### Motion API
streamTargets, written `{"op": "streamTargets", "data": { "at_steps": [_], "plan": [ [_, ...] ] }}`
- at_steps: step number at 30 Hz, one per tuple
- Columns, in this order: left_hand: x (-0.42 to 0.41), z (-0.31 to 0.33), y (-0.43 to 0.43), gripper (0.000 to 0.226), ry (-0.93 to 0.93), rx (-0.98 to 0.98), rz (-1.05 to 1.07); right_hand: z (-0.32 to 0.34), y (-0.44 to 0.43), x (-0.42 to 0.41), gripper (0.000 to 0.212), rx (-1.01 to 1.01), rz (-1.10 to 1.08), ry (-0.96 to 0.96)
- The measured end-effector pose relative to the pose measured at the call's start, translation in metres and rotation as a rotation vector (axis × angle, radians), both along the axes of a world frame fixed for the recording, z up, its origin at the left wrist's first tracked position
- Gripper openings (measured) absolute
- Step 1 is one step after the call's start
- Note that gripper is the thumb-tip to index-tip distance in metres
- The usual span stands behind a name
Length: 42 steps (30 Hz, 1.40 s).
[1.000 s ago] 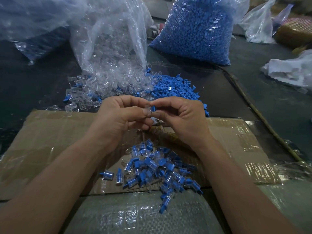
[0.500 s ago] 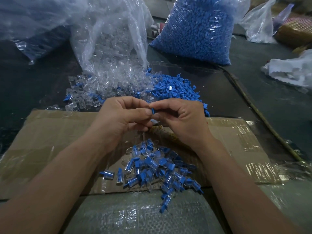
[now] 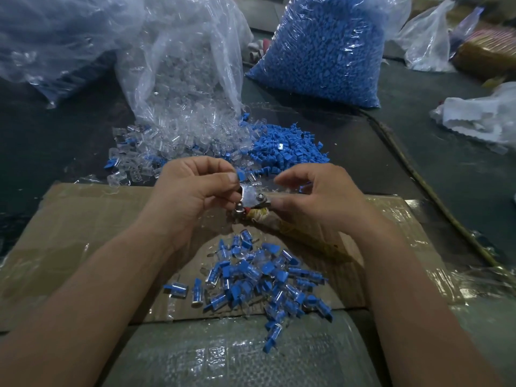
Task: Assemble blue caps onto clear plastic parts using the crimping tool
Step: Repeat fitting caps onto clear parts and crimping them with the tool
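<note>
The person is holding a small piece just above the crimping tool (image 3: 252,198), which is lying on the cardboard (image 3: 69,219) between the 2 hands. The left hand (image 3: 195,196) is pinching a blue cap (image 3: 240,174) between thumb tip and forefinger, with its other fingers curling beneath, close against the tool's metal head. The thumb is hiding whether a clear part is already seated under the cap. The right hand (image 3: 315,199) is arching loosely, its fingers gripping nothing that shows, while its thumb is lying straight along the tool just behind the pivot. The taped handle is running back under that palm, and whether the palm is bearing on it cannot be told.

The cap looks very light, stiff and smooth, so it is probably going to slip or flick away if squeezed off-centre. Pinching it by its flat tab, as the left hand is doing, seems the safest hold. The clear parts (image 3: 167,152), spilling from their bag (image 3: 181,65), look thin-walled and rigid, likely to crack under too hard a crimp, so taking 1 by its sides seems wise. The tool appears heavy and rigid by comparison, best worked from the wrapped handle. Loose caps (image 3: 284,152) are lying just beyond the hands, and finished pieces (image 3: 251,277) are piling up in front of the person.
</note>
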<state>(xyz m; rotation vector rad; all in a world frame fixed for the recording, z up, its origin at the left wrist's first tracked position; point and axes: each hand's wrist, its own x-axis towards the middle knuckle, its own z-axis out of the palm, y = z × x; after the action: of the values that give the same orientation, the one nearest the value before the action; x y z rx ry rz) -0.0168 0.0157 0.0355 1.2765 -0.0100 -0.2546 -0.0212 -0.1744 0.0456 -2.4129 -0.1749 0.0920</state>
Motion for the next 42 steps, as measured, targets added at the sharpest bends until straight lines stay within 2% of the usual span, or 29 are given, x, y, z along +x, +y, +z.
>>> {"op": "streamTargets", "data": {
  "at_steps": [4, 6, 8, 13, 20, 22, 26, 30, 34, 42],
  "plan": [
    [0.001, 0.0, 0.001, 0.015, -0.023, 0.011, 0.01, 0.002, -0.01, -0.001, 0.063, -0.21, 0.078, 0.226],
    [0.002, 0.0, 0.002, 0.016, -0.022, 0.009, 0.017, 0.002, -0.01, -0.002, 0.079, -0.314, 0.126, 0.282],
    [0.003, -0.001, 0.003, 0.015, -0.02, 0.008, 0.013, 0.002, -0.009, -0.001, 0.086, -0.373, 0.118, 0.296],
    [0.004, -0.002, 0.003, 0.018, -0.013, 0.001, 0.015, 0.004, -0.005, -0.001, 0.071, -0.367, 0.057, 0.242],
    [0.007, -0.005, 0.005, 0.015, -0.021, -0.007, 0.028, -0.003, 0.008, 0.001, 0.025, -0.529, -0.021, 0.049],
    [0.007, -0.005, 0.005, 0.014, -0.025, -0.015, 0.031, -0.007, 0.013, 0.003, 0.017, -0.583, -0.063, -0.001],
    [0.008, -0.006, 0.005, 0.015, -0.044, -0.027, 0.046, -0.011, 0.011, 0.003, 0.019, -0.579, -0.1, 0.018],
    [0.009, -0.007, 0.005, 0.014, -0.078, -0.002, 0.058, -0.006, 0.001, 0.001, 0.013, -0.556, -0.124, -0.05],
    [0.009, -0.007, 0.005, 0.01, -0.12, 0.024, 0.1, -0.002, 0.001, -0.001, 0.011, -0.431, -0.143, -0.11],
    [0.007, -0.007, 0.004, 0.012, -0.165, 0.032, 0.157, -0.002, 0.016, -0.005, 0.018, -0.318, -0.045, -0.087]
  ]
}}
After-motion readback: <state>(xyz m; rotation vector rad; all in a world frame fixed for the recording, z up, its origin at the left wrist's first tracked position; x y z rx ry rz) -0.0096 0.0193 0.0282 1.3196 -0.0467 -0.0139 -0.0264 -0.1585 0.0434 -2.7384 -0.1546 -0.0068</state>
